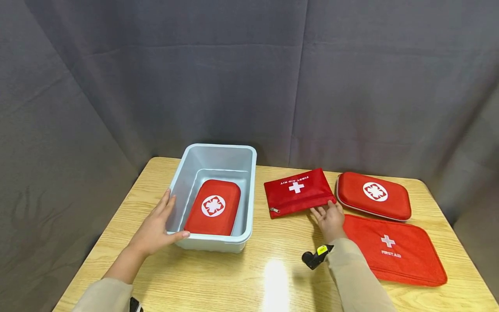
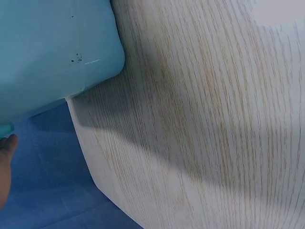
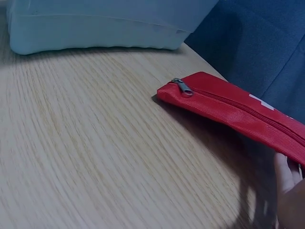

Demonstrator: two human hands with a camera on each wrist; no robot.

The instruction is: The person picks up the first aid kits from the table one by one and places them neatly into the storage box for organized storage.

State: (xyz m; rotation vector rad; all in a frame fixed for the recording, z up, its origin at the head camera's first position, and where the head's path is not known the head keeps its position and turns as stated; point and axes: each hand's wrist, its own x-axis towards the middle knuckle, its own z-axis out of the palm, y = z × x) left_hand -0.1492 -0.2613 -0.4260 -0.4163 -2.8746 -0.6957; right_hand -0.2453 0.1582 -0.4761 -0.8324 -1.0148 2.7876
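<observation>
A grey-blue plastic bin stands on the table with a red hard case inside, bearing a white round emblem. My left hand is at its near left corner, fingers straight along the left rim and thumb over the front rim. In the left wrist view only part of this hand shows at the left edge. My right hand holds a flat red zippered first aid pouch by its near right corner. The right wrist view shows the pouch tilted, with a shadow beneath it.
On the right, a second red hard case lies behind a flat red first aid bag, which my right forearm partly covers. A grey curtain hangs behind the wooden table.
</observation>
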